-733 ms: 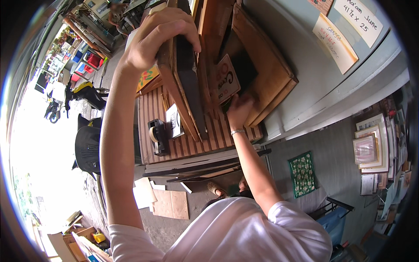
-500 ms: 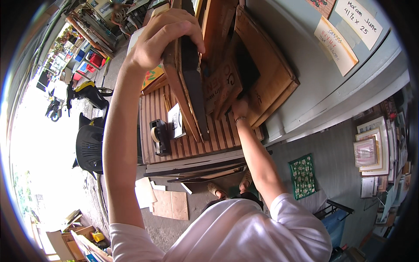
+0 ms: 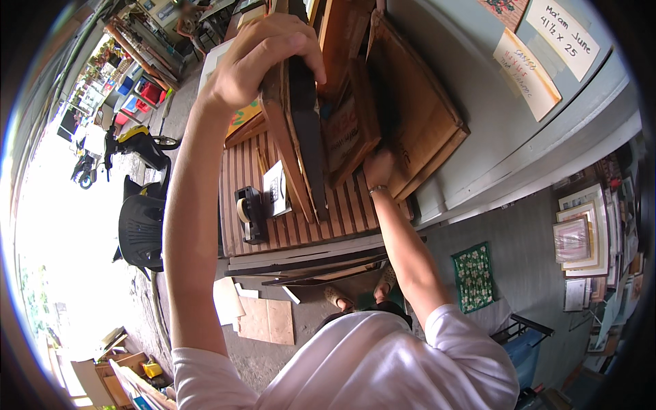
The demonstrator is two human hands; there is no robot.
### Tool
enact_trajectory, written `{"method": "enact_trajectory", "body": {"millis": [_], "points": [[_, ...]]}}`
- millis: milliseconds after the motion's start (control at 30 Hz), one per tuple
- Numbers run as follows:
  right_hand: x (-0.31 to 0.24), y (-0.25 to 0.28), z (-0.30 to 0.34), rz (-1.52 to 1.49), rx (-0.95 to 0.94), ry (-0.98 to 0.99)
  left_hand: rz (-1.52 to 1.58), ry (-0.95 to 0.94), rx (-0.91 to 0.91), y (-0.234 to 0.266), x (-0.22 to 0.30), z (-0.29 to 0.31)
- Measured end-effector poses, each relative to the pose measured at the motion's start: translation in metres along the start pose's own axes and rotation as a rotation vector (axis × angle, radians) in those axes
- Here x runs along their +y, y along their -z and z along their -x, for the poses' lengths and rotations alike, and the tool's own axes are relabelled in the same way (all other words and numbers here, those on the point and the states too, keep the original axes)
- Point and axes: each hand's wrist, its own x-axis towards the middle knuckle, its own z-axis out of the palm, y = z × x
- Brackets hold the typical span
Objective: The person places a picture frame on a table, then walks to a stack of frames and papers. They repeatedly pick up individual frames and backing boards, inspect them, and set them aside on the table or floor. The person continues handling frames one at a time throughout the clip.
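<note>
My left hand (image 3: 273,58) curls over the upper edge of a stack of upright wooden frames (image 3: 290,137), thumb and fingers on either side. Beside the stack, a smaller wooden frame with a printed brown panel (image 3: 344,133) leans in the gap. My right hand (image 3: 380,166) is low between that frame and the large cardboard sheets (image 3: 424,113) leaning on the grey wall. Its fingers are lost in shadow, so their grip does not show. All of these stand on a slatted wooden table (image 3: 273,231).
A black tape dispenser (image 3: 251,215) and a white card (image 3: 276,190) lie left of the frames. Flat boards (image 3: 266,320) are on the floor by my feet. A motorbike (image 3: 143,225) stands at left, and framed pictures (image 3: 581,239) are stacked at far right.
The smaller frame with the printed panel has tilted, showing more of its wooden edge. My right hand has shifted slightly. My left hand stays on the frames, a little to the right.
</note>
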Motion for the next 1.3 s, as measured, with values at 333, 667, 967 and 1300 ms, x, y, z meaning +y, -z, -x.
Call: {"method": "enact_trajectory", "body": {"millis": [333,667,967,1300], "points": [[-0.017,0.043,0.012,-0.066,0.208,0.412,-0.013,0.051,-0.051,0.001,0.002,0.0],[0.0,0.045,0.005,0.015,0.154,0.368,-0.013,0.039,-0.026,0.0,0.003,-0.001],[0.017,0.027,0.005,0.205,0.103,0.184,0.017,0.174,-0.001,-0.003,0.007,0.005],[0.002,0.042,0.014,0.214,-0.022,0.037,-0.001,0.128,0.061,-0.005,0.003,0.003]]}}
